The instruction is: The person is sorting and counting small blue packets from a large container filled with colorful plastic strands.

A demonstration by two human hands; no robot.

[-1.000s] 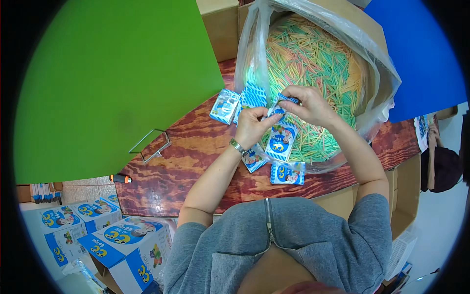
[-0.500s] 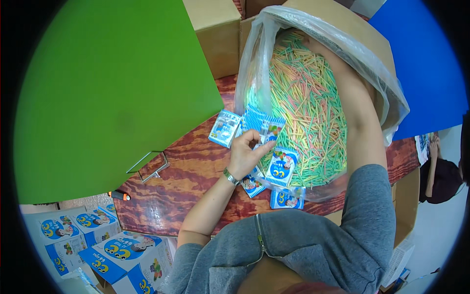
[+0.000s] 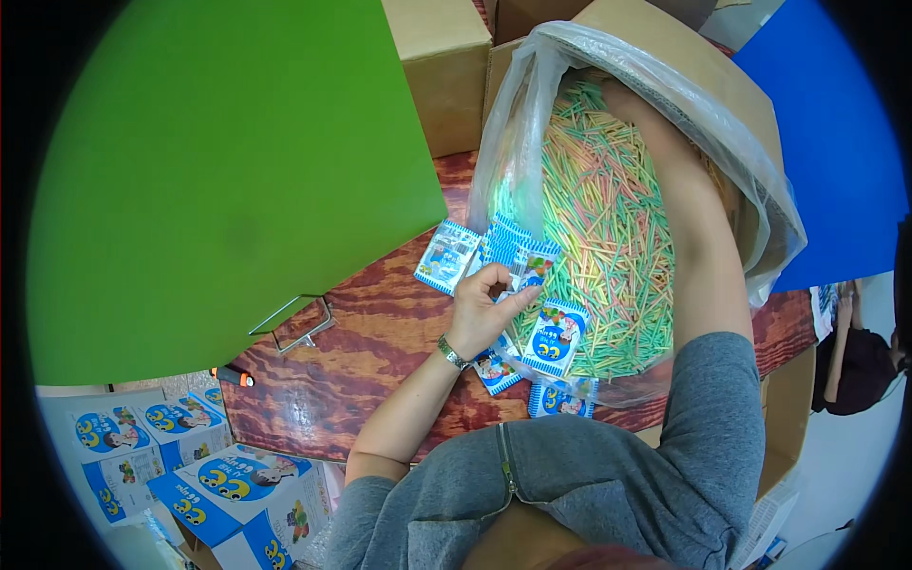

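Observation:
A big heap of thin pastel candy sticks point(image 3: 617, 228), green, yellow and pink, fills a carton lined with a clear plastic bag point(image 3: 541, 47). My right hand point(image 3: 622, 103) reaches to the far end of the heap, its fingers buried or out of sight. At the near left side of the carton, my left hand point(image 3: 483, 309) pinches a small blue-and-white candy packet point(image 3: 534, 266) between thumb and fingers. Another packet point(image 3: 556, 339) rests on the sticks beside that thumb. More packets, such as one flat packet point(image 3: 446, 256), lie around my left wrist and hand.
A large green panel point(image 3: 228, 190) takes up the left side, with a metal bracket point(image 3: 306, 328) at its lower edge. Printed cartons point(image 3: 247, 484) stand at lower left on the floor side. A blue panel point(image 3: 836, 142) is at right, and another person point(image 3: 850, 361) sits beyond the reddish wooden table point(image 3: 361, 361).
The whole view has shifted slightly, so the carton appears lower and further right. My right hand stays at the far end of the sticks; my left still pinches the packet.

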